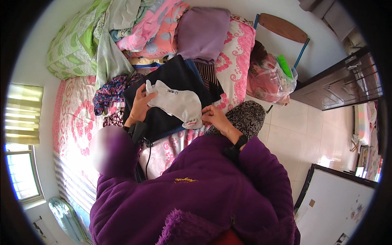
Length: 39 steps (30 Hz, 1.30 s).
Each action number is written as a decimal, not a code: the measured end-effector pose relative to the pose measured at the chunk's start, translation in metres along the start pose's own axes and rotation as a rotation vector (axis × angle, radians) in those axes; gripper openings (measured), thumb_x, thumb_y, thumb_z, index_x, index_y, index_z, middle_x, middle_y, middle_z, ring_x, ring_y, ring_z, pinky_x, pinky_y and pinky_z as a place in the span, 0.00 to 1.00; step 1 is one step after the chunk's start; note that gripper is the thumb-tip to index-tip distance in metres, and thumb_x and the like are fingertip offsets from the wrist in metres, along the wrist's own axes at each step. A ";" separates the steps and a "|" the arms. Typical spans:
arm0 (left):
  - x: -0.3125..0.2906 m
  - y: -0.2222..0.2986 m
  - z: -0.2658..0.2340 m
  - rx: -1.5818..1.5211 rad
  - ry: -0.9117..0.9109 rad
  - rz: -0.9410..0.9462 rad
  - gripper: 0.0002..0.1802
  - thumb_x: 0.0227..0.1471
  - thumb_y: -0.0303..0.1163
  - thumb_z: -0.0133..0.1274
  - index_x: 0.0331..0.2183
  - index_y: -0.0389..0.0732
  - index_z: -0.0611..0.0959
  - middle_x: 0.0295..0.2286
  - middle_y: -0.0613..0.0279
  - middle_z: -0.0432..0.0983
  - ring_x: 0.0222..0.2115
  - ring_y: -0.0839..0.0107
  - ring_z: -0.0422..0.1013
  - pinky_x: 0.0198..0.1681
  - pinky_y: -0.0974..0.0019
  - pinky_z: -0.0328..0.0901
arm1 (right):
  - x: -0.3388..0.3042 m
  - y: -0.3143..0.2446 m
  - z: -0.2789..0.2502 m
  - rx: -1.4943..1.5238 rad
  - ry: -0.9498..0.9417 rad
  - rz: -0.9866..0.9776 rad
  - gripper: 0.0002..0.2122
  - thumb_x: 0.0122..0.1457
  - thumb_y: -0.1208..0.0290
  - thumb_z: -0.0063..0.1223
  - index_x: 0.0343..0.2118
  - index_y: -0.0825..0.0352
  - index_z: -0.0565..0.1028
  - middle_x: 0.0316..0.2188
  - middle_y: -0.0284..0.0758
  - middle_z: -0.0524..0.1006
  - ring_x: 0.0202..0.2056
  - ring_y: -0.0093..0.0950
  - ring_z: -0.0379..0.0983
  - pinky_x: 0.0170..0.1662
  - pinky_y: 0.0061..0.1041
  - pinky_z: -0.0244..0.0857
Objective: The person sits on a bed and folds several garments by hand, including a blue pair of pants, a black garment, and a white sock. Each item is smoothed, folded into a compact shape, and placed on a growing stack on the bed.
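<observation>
A pair of pale grey-white socks (176,103) with small dark lettering lies stretched over a stack of black folded clothes (163,75). At the socks' left end, my left hand (140,105) is closed on the fabric, its thumb lying over the top. My right hand (217,119) pinches the opposite end, beside a small red mark on the fabric. Below the black cloth, dark blue fabric (168,133) shows at the near edge. My patterned trouser knee (248,115) is just right of my right hand.
Behind the stack are a folded mauve blanket (203,32) and heaped pink bedding (150,30). Multicoloured knitted cloth (111,93) sits left, on the pink-flowered bedsheet (73,104). Right of the bed, a chair (282,27) bears a plastic bag (269,83) with a green brush (285,66).
</observation>
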<state>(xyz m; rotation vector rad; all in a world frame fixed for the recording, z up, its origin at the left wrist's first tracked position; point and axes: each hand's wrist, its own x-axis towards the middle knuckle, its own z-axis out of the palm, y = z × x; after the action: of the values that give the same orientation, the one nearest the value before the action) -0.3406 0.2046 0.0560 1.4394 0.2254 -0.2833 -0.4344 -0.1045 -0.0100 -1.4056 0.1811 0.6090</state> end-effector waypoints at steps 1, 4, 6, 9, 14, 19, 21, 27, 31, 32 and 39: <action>0.000 -0.002 0.002 0.038 0.010 0.024 0.32 0.53 0.24 0.56 0.58 0.34 0.65 0.46 0.55 0.74 0.45 0.66 0.73 0.47 0.61 0.71 | -0.001 0.001 0.000 0.013 0.016 -0.027 0.18 0.58 0.71 0.60 0.48 0.70 0.68 0.37 0.34 0.76 0.36 0.21 0.72 0.38 0.22 0.68; 0.004 -0.004 0.009 0.026 -0.004 0.121 0.28 0.55 0.24 0.55 0.57 0.33 0.67 0.46 0.56 0.75 0.44 0.66 0.74 0.47 0.62 0.71 | -0.003 0.003 0.005 0.027 0.052 -0.046 0.17 0.58 0.72 0.59 0.47 0.70 0.69 0.36 0.34 0.76 0.35 0.21 0.72 0.38 0.21 0.67; 0.006 0.000 0.009 -0.029 -0.054 0.116 0.23 0.58 0.26 0.52 0.54 0.34 0.70 0.45 0.56 0.75 0.44 0.66 0.74 0.48 0.62 0.70 | -0.003 0.006 0.011 0.089 0.112 -0.055 0.20 0.56 0.71 0.61 0.48 0.72 0.68 0.37 0.36 0.76 0.36 0.22 0.72 0.39 0.22 0.68; 0.005 0.009 0.006 -0.166 -0.064 0.096 0.18 0.60 0.26 0.50 0.51 0.36 0.74 0.44 0.57 0.77 0.44 0.66 0.74 0.49 0.61 0.70 | -0.004 0.006 0.011 0.186 0.125 -0.084 0.22 0.54 0.72 0.61 0.50 0.73 0.67 0.37 0.36 0.77 0.36 0.23 0.73 0.41 0.22 0.68; 0.005 0.024 0.005 -0.256 -0.112 0.158 0.16 0.61 0.26 0.48 0.51 0.36 0.74 0.45 0.57 0.77 0.45 0.65 0.74 0.50 0.61 0.70 | -0.017 -0.004 -0.006 0.307 0.119 -0.114 0.22 0.54 0.76 0.56 0.52 0.72 0.67 0.34 0.34 0.77 0.36 0.24 0.75 0.42 0.22 0.68; 0.004 0.050 0.046 -0.227 -0.180 0.192 0.16 0.61 0.24 0.48 0.51 0.36 0.74 0.46 0.59 0.76 0.46 0.66 0.74 0.51 0.62 0.69 | -0.036 -0.016 -0.024 0.136 0.098 -0.205 0.17 0.52 0.76 0.57 0.46 0.71 0.75 0.31 0.30 0.77 0.33 0.20 0.72 0.36 0.19 0.64; -0.003 0.070 0.075 -0.235 -0.289 0.293 0.17 0.60 0.24 0.49 0.51 0.36 0.74 0.46 0.59 0.76 0.46 0.67 0.74 0.51 0.63 0.69 | -0.038 -0.019 -0.034 0.034 0.217 -0.262 0.13 0.52 0.77 0.58 0.41 0.71 0.78 0.29 0.29 0.77 0.31 0.18 0.72 0.34 0.18 0.62; -0.041 0.079 0.182 0.325 -0.491 0.680 0.24 0.52 0.21 0.58 0.52 0.38 0.75 0.43 0.65 0.77 0.44 0.75 0.72 0.49 0.70 0.66 | -0.042 -0.017 -0.111 -0.052 0.647 -0.553 0.10 0.56 0.79 0.54 0.41 0.69 0.78 0.30 0.27 0.76 0.34 0.17 0.71 0.38 0.17 0.65; -0.065 -0.003 0.235 0.697 -1.098 1.089 0.33 0.37 0.10 0.48 0.48 0.44 0.79 0.45 0.54 0.77 0.46 0.52 0.74 0.51 0.59 0.69 | -0.069 0.012 -0.150 0.285 0.725 -0.374 0.12 0.59 0.77 0.53 0.45 0.70 0.76 0.37 0.31 0.77 0.39 0.20 0.74 0.44 0.19 0.67; -0.071 -0.030 0.246 0.644 -1.205 1.005 0.32 0.37 0.12 0.48 0.48 0.44 0.78 0.44 0.56 0.77 0.46 0.53 0.73 0.51 0.57 0.67 | -0.081 0.024 -0.155 0.450 0.720 -0.457 0.11 0.61 0.78 0.50 0.45 0.70 0.75 0.43 0.36 0.76 0.43 0.25 0.75 0.45 0.22 0.71; -0.080 -0.102 0.220 0.757 -1.421 0.701 0.27 0.44 0.21 0.54 0.50 0.49 0.79 0.51 0.64 0.74 0.61 0.61 0.61 0.66 0.46 0.45 | -0.128 0.085 -0.151 0.370 0.826 -0.227 0.14 0.60 0.73 0.54 0.49 0.68 0.76 0.46 0.36 0.75 0.41 0.25 0.75 0.42 0.22 0.71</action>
<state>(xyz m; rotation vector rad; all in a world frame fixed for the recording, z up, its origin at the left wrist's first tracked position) -0.4536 -0.0205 0.0122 1.5865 -1.6458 -0.7695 -0.5481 -0.2824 -0.0509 -1.2182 0.7385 -0.2191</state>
